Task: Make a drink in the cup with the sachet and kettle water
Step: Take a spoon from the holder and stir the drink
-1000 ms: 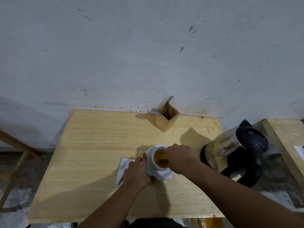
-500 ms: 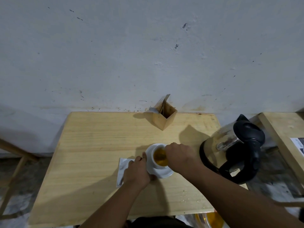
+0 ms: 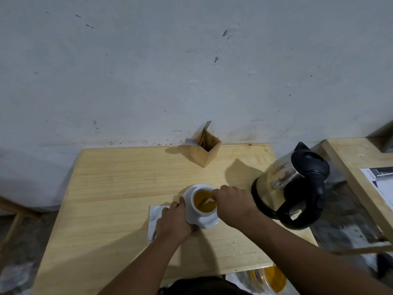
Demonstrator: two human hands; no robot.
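A white cup (image 3: 196, 210) holding orange-brown liquid stands on a white saucer (image 3: 209, 222) near the middle of the wooden table (image 3: 119, 188). My right hand (image 3: 232, 204) is closed around a spoon (image 3: 204, 202) whose bowl dips into the drink. My left hand (image 3: 173, 222) grips the saucer's left rim. Under that hand lies the flat silvery sachet (image 3: 154, 216). The steel kettle (image 3: 291, 184) with black lid and handle stands on the table's right edge, just right of my right hand.
A wooden cutlery box (image 3: 205, 151) with forks stands at the back of the table by the wall. A second wooden surface (image 3: 353, 162) with a printed sheet (image 3: 380, 182) lies to the right. A yellow container (image 3: 270, 278) shows below the table's front edge.
The camera view has shifted slightly. My right hand has pulled a little to the right, so the spoon in the cup now shows. The left hand stays on the saucer.
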